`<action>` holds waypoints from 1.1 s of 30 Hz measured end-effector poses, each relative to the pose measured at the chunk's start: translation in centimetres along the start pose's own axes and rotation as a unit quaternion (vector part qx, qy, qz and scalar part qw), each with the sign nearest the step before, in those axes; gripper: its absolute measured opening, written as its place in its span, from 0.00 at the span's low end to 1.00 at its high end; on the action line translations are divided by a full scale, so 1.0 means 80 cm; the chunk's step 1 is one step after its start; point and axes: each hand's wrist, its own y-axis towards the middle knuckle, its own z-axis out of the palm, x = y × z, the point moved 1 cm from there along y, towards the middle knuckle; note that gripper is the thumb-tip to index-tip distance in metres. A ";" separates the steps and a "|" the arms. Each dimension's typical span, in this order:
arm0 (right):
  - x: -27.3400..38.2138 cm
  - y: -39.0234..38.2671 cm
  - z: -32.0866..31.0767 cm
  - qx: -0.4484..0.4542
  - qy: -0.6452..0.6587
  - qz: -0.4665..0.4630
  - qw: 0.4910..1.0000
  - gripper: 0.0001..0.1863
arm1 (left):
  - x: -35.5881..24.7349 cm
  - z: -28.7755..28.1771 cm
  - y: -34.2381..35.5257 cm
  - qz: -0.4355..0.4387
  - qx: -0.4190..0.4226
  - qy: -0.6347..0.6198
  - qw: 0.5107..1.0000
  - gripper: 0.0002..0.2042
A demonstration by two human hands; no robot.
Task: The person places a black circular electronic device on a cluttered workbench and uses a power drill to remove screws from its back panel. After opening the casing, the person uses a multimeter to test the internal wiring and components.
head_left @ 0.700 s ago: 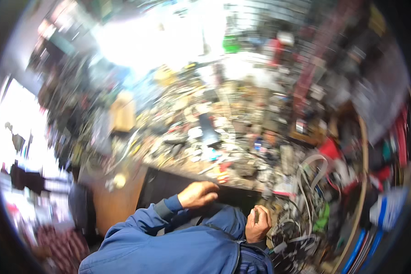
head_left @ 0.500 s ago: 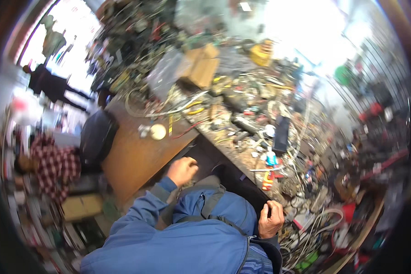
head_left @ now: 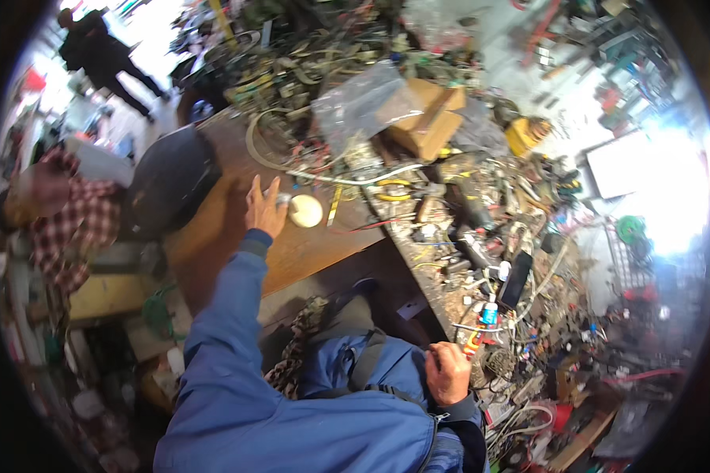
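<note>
My left hand [head_left: 264, 206] reaches over the brown wooden tabletop [head_left: 221, 244] with fingers spread, just left of a round cream object [head_left: 306, 211] and a small silvery item at its fingertips. Above them a pale hose [head_left: 343, 178] curves across. My right hand [head_left: 447, 374] is curled by my lap at the cluttered bench edge, beside a blue-and-orange tube [head_left: 481, 327]; whether it holds anything is hidden.
The bench carries heaped parts, cables, a cardboard box [head_left: 430, 118], plastic bag [head_left: 359, 106] and yellow object [head_left: 525, 135]. A dark rounded object [head_left: 173, 185] sits left. A person in checked shirt [head_left: 75, 221] is at left; another, darkly clothed [head_left: 102, 59], stands beyond.
The view has swung left toward the wooden table. My left arm has stretched forward and its fingers have spread. My right hand stays curled near my lap.
</note>
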 end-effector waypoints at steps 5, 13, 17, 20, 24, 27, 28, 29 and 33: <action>-0.017 -0.031 -0.006 -0.043 -0.023 0.028 0.998 0.09 | 0.073 0.115 0.026 0.041 0.035 0.069 0.996 0.16; -0.041 -0.139 -0.014 -0.204 -0.032 0.193 0.959 0.07 | 0.049 0.112 0.044 0.148 -0.090 0.063 0.983 0.21; -0.027 -0.188 0.013 -0.269 -0.014 0.251 0.930 0.06 | -0.110 0.045 0.002 0.217 -0.107 -0.041 0.969 0.19; -0.032 -0.210 0.035 -0.296 0.004 0.295 0.909 0.06 | -0.225 0.026 -0.046 0.286 -0.062 -0.137 0.946 0.18; -0.041 -0.223 0.029 -0.328 0.180 0.346 0.860 0.11 | -0.371 0.001 -0.150 0.404 0.096 -0.235 0.879 0.16; -0.071 -0.236 0.033 -0.355 0.549 0.336 0.678 0.27 | -0.477 -0.022 -0.254 0.511 0.262 -0.262 0.776 0.15; -0.068 -0.242 0.019 -0.379 0.625 0.314 0.605 0.31 | -0.514 -0.029 -0.293 0.567 0.318 -0.263 0.713 0.15; -0.064 -0.257 0.009 -0.407 0.675 0.294 0.541 0.33 | -0.552 -0.044 -0.350 0.628 0.376 -0.272 0.625 0.14; -0.114 -0.309 0.049 -0.481 0.815 0.005 0.324 0.25 | -0.641 -0.062 -0.533 0.771 0.407 -0.354 0.340 0.20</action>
